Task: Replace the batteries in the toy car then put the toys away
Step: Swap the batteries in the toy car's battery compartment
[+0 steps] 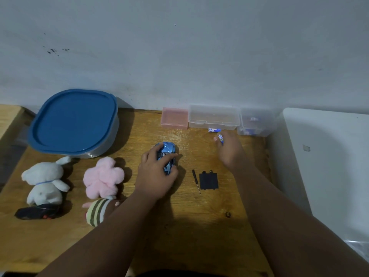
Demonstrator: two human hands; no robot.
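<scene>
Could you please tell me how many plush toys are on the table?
3. The white plush sits at far left; the pink plush lies to its right; the striped plush lies nearer the person, partly hidden by the left forearm.

Toy car [168,149], 12 o'clock of table centre: near half hidden under the left hand [157,172] gripping it, underside out of sight. Battery [220,138] pinched in right hand [231,150], 1 o'clock: lower end behind fingers, label too small to read. Small clear box [256,124], 2 o'clock: contents blurred, just blue-white bits. Striped plush [97,211], 8 o'clock: partly covered by left forearm [111,226]. Black toy [38,212], 8 o'clock: far part behind white plush [45,180]. Left forearm and right forearm [289,226] cut off by bottom edge.
</scene>
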